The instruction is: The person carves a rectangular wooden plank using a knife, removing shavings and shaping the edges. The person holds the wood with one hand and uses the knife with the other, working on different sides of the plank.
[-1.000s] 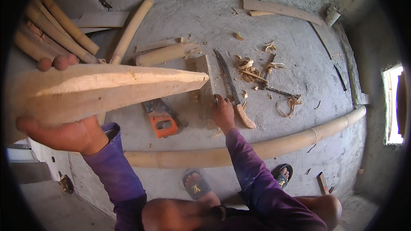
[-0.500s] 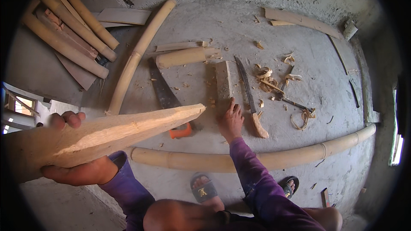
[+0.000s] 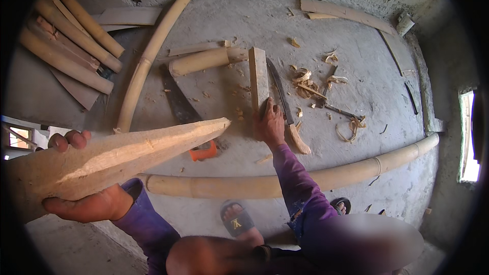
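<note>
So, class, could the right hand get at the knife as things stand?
Probably yes: the knife lies close beside the right hand, its handle uncovered, though that hand touches the block.

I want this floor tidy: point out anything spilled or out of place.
Curled shavings litter the floor in an untidy tangle, right of the bare-bladed knife, which lies close to the right hand. Nothing else stands out.

The wooden block (image 3: 259,79) at the right hand (image 3: 271,122) now reaches past the tip of the knife (image 3: 281,95), the pointed plank (image 3: 127,155) farther from it
</note>
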Tool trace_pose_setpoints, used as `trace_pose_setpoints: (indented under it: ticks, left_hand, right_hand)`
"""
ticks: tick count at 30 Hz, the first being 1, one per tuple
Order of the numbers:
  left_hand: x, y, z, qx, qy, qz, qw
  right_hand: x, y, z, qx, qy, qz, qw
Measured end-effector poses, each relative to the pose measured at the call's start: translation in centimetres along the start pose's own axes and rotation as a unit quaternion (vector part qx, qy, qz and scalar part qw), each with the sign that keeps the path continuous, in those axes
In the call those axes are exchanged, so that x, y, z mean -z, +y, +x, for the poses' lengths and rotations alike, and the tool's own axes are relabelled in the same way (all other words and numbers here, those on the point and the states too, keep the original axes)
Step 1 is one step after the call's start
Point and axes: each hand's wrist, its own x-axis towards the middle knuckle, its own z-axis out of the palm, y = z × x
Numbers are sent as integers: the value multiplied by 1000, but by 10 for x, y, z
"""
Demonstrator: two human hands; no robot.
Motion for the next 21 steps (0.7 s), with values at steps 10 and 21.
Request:
trace_pose_setpoints:
  ticks: [10, 21]
  left_hand:
    - [-16, 8, 5, -18, 159, 133, 978]
    - [-25, 13, 11, 13, 27, 5, 1000]
  right_hand:
    - [30, 19, -8, -5, -26, 162, 986]
    - [-36, 37, -28, 135, 48, 90, 986]
